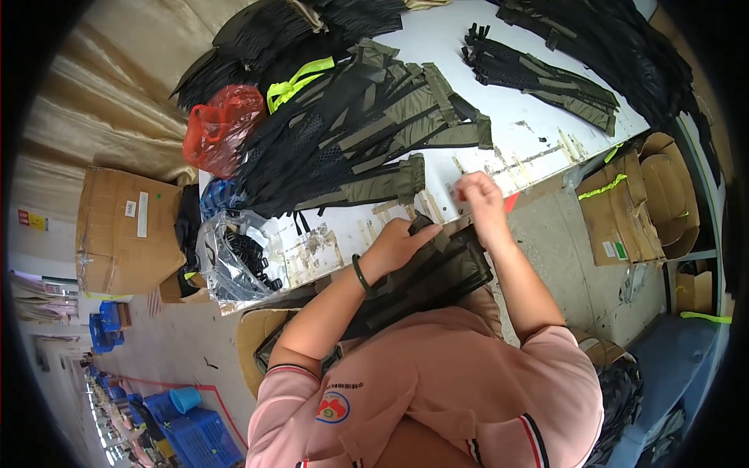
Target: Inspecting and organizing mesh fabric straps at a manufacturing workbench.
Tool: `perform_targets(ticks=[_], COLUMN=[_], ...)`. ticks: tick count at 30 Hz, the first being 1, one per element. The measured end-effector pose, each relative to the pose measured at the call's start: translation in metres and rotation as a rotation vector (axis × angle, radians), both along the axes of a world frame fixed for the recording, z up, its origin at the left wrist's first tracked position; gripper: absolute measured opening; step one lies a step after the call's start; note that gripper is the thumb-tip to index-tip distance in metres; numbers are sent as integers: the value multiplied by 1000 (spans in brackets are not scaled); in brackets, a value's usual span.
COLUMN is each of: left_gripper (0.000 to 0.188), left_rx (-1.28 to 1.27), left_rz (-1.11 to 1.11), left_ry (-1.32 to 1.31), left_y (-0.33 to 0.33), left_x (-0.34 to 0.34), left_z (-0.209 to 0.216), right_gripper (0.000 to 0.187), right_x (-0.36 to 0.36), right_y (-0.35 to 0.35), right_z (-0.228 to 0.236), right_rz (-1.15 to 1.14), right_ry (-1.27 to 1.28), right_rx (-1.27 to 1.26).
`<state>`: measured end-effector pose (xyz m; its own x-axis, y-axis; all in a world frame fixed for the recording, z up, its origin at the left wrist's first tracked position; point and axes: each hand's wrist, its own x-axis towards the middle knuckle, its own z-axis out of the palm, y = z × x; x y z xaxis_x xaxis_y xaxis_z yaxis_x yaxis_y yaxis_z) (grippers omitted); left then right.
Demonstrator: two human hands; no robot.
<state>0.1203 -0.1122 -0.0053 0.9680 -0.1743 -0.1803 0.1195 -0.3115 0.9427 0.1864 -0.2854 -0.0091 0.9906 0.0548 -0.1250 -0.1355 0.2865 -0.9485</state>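
My left hand point(396, 246), with a dark green bangle on its wrist, is closed on a dark olive and black fabric piece point(441, 269) at the table's near edge. The piece hangs down over my lap. Just right of it, my right hand point(481, 201) is raised above the edge, its fingers curled together; whether they hold anything small is hidden. Beyond my hands, a fanned pile of similar olive and black mesh pieces point(351, 129) lies on the white table point(499, 168). One olive end of the pile lies close to my left hand.
A red plastic bag point(224, 125), a yellow-green strip point(299, 83) and a clear bag of black buckles point(238, 253) sit at the table's left. More strapped pieces point(538, 78) lie at the far right. Cardboard boxes point(129, 230) flank the table; blue crates point(199, 441) stand on the floor.
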Motion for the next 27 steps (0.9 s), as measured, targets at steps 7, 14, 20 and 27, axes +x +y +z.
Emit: perform_targets(ticks=[7,14,20,27], left_gripper=[51,52,35,34], left_rx=[124,156,100,511], left_rz=[-78,-28,-242,-604], left_ry=[-10,50,25,118], left_y=[-2,6,24,88], left_x=[2,-5,-18,-98], left_z=[2,-4,-1,-56], right_gripper=[14,10,16,33], right_x=[-31,-24,-28,-31], right_y=[21,15,-6,-65], right_z=[-17,-20,-33,-50], right_rz=[350,112,78,499], right_ry=[-16,-317,-219,-233], right_rx=[-113,-237,-462,-1401])
